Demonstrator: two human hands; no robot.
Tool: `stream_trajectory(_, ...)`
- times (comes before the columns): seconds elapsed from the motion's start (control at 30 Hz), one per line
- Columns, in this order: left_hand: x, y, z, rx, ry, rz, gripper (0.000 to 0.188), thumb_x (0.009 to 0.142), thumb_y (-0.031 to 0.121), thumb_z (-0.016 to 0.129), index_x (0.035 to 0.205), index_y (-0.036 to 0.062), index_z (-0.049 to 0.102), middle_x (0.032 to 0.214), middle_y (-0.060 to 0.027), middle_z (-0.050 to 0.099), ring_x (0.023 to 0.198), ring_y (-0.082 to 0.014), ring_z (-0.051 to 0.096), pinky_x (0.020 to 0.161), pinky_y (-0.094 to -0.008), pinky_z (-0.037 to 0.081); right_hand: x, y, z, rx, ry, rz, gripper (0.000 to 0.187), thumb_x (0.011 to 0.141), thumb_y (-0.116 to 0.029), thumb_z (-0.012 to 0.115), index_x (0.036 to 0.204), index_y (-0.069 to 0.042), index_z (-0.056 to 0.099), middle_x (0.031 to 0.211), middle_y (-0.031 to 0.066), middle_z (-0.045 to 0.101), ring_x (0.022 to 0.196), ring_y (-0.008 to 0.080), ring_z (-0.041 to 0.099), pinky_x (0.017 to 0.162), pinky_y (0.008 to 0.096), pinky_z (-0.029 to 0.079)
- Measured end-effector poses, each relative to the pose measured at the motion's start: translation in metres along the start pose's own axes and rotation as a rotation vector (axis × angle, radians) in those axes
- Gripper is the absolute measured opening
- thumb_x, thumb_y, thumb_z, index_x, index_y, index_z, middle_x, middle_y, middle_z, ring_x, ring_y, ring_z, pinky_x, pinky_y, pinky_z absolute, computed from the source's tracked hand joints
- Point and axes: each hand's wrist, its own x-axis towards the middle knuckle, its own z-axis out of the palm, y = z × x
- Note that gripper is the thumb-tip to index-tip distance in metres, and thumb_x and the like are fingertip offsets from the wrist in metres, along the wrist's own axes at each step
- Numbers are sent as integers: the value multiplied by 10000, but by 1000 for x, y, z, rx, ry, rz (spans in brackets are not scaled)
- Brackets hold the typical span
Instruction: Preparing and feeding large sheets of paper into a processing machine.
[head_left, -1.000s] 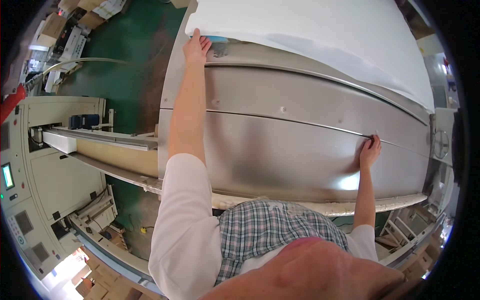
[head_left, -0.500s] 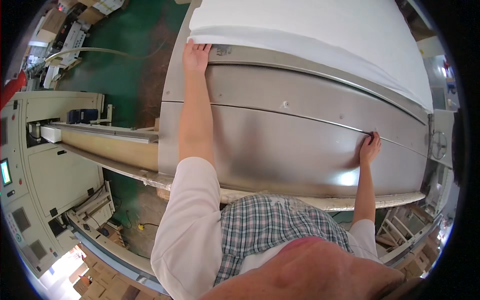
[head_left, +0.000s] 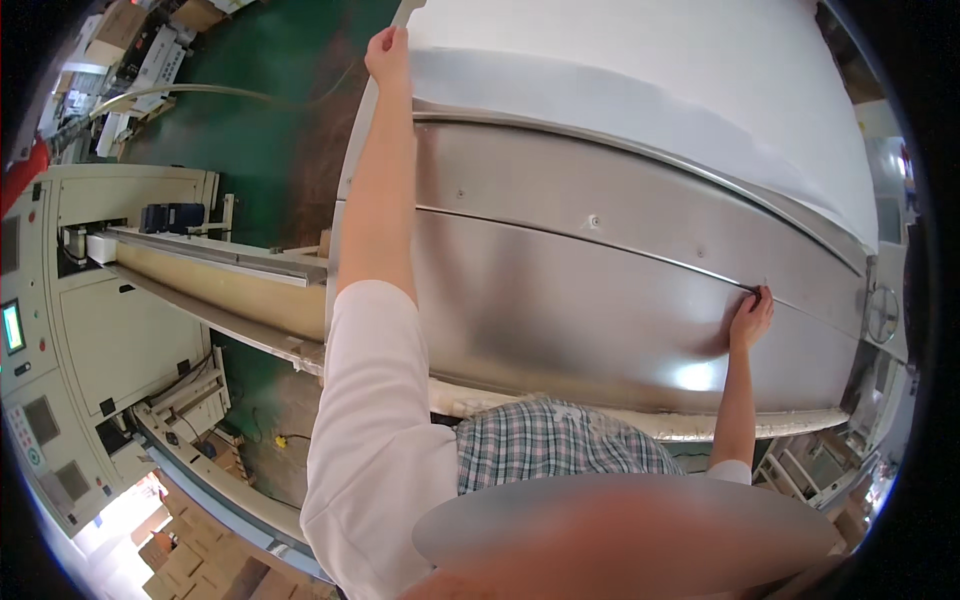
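Note:
A wide white cloth (head_left: 620, 50) covers the far part of a metal table (head_left: 560, 300), its front edge lying along a raised metal strip. At the far left, my left hand (head_left: 388, 55) is closed at the cloth's left edge and seems to pinch it; the fingertips are partly hidden. My right hand (head_left: 752, 320) rests on the right part of the metal top by the long seam. Its fingers are closed around something small and dark, too little of which shows to name.
A cream machine cabinet (head_left: 130, 330) with a small screen stands at the left, joined to the table by a long beam (head_left: 220, 290). A handwheel (head_left: 882, 314) sits at the right end. Cardboard boxes (head_left: 190, 560) lie at lower left. The floor (head_left: 270, 120) is green.
My left hand has moved farther away, its fingers going from flat to curled. The cloth's front edge at the left has come down over the metal strip. My right hand stays at the seam.

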Motion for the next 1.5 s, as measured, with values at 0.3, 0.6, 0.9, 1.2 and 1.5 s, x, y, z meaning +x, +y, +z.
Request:
stream_trajectory(0.3, 27, 4, 31, -141, -249, -209, 413, 849, 389, 511, 998, 13, 590, 968, -61, 589, 886, -151, 523, 804, -296, 398, 2, 2, -2, -35, 2, -70, 284, 836, -150, 437, 1087, -38, 510, 1174, 117, 509, 1071, 311, 465, 895, 410, 368)
stream_trajectory(0.6, 36, 1, 16, -136, -380, -324, 284, 829, 347, 507, 812, 66, 547, 821, -24, 536, 784, -150, 498, 705, -295, 394, 4, -9, -3, -15, -11, -39, 276, 822, -132, 446, 1066, -26, 518, 1161, 129, 515, 1048, 319, 476, 881, 417, 379)
stream_trajectory(0.9, 20, 24, -8, -172, -459, -486, 207, 710, 236, 530, 675, 34, 559, 701, -35, 561, 606, -135, 492, 561, -268, 394, 3, -16, -7, -33, 14, -56, 266, 819, -120, 467, 1063, -23, 512, 1130, 136, 532, 1022, 322, 497, 870, 396, 401)
stream_trajectory(1.2, 15, 76, 39, 967, -1067, 327, 562, 772, 559, 472, 1024, 76, 609, 990, -121, 614, 937, -282, 562, 799, -347, 429, 3, -7, -8, -54, -15, 33, 270, 822, -160, 459, 1069, -64, 513, 1184, 95, 507, 1071, 298, 471, 861, 415, 387)
stream_trajectory(1.5, -74, 129, 138, 1080, -1478, 315, 988, 541, 662, 639, 1258, 34, 378, 1256, -164, 441, 1131, -323, 438, 936, -371, 353, 31, -13, 14, 228, -60, 106, 196, 815, -175, 530, 973, -65, 569, 988, 118, 578, 952, 305, 523, 810, 385, 412)
